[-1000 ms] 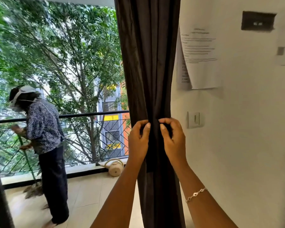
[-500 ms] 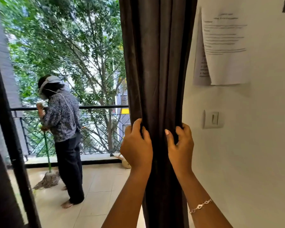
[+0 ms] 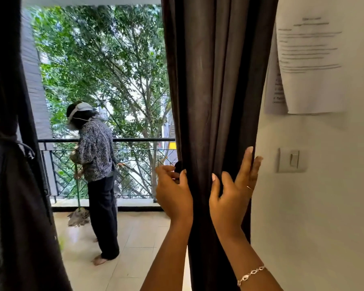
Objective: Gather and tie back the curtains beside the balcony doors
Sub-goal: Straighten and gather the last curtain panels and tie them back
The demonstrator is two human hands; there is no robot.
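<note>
Holding the dark curtain (image 3: 214, 101) bunched in one thick column at the right edge of the balcony opening, tight against the wall (image 3: 313, 206).

- Left hand (image 3: 173, 194) grips the curtain's left edge, fingers curled round a dark fold. Can't tell if that fold is a tie strip.
- Right hand (image 3: 231, 196) is released: fingers straight, pointing up along the curtain's right edge, thumb across the front folds.
- Tied curtain (image 3: 15, 206) hangs at the left edge of the opening, cinched by a band (image 3: 4, 136).

Vs 0.5 s ago:
- Both hands were clasped round the column. Now the right fingers are straightened and the left hand is out at the left edge.
- View has swung left, bringing the tied curtain into frame.

Room:
- Right hand sits between curtain and wall, with the light switch (image 3: 292, 160) near its fingertips and papers (image 3: 311, 59) above.
- Left of the curtain is open balcony floor (image 3: 139, 238). A person (image 3: 97, 154) with a broom (image 3: 79, 215) stands well apart, by the railing (image 3: 135, 140).
</note>
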